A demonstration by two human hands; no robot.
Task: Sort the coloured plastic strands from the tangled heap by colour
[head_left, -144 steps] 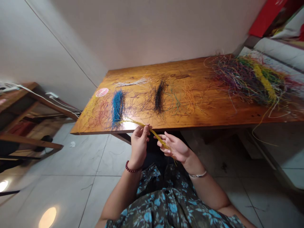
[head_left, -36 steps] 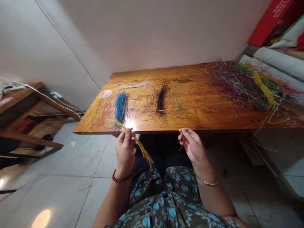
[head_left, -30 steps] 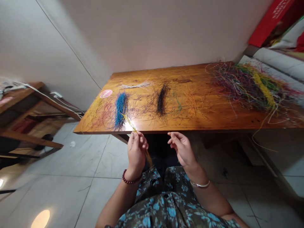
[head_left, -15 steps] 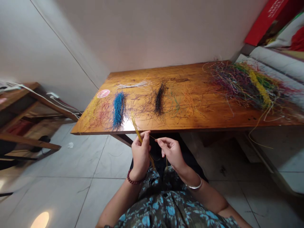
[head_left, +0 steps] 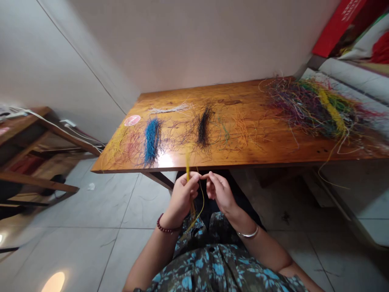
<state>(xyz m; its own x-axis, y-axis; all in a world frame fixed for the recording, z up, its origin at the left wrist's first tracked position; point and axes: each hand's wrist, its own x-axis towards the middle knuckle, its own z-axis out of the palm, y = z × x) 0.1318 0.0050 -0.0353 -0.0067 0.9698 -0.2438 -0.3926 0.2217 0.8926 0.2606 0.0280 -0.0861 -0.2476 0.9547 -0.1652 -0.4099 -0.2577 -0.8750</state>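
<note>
My left hand [head_left: 182, 190] is closed around a thin bundle of yellow threads [head_left: 187, 164], whose upper end stands above the fist in front of the table edge. More of the yellow lengths hang below that hand. One loose yellow strand [head_left: 203, 198] curves down from the left fingertips between my hands. My right hand [head_left: 222, 194] has its fingers curled and pinched, with a fingertip meeting the left thumb and forefinger. Whatever lies in the right pinch is too small to see.
On the wooden table [head_left: 173, 160] lie a blue thread bundle [head_left: 151, 140], a black bundle [head_left: 204, 127], white threads [head_left: 173, 108], loose orange threads [head_left: 243, 129] and a pink round sticker [head_left: 132, 120]. A large tangled multicoloured heap [head_left: 316, 107] covers the right end.
My left hand has shifted slightly right, and the yellow bundle now stands more upright. My fingertips have come together, and a loose strand now curves down between the hands.
</note>
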